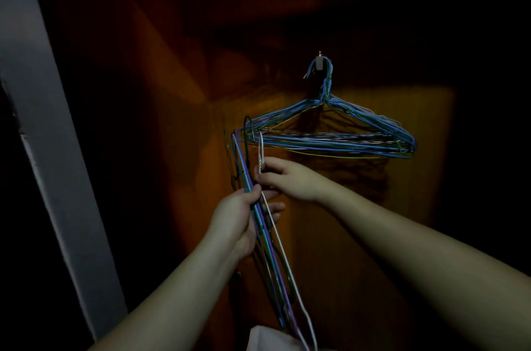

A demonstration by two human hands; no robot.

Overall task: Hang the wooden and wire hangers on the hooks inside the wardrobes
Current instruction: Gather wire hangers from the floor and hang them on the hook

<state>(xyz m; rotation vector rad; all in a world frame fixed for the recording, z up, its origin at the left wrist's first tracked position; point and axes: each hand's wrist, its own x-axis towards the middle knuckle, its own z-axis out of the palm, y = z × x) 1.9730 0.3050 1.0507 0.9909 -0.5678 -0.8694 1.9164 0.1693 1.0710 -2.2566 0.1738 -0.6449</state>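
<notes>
A thick bunch of blue and mixed-colour wire hangers (339, 132) hangs from a small metal hook (319, 58) on the wardrobe's dim brown back wall. My left hand (241, 221) grips a bundle of several wire hangers (270, 253), held edge-on and running down toward the bottom of the view. My right hand (287, 178) pinches the twisted neck of a white wire hanger (261, 160) at the top of that bundle. The white hanger's hook end reaches up to the left tip of the hung bunch.
A grey wardrobe door edge or frame (48, 132) slants down the left side. The brown wardrobe interior (359, 235) is very dark, with a corner just left of the hands. Something pale (267, 339) shows at the bottom edge.
</notes>
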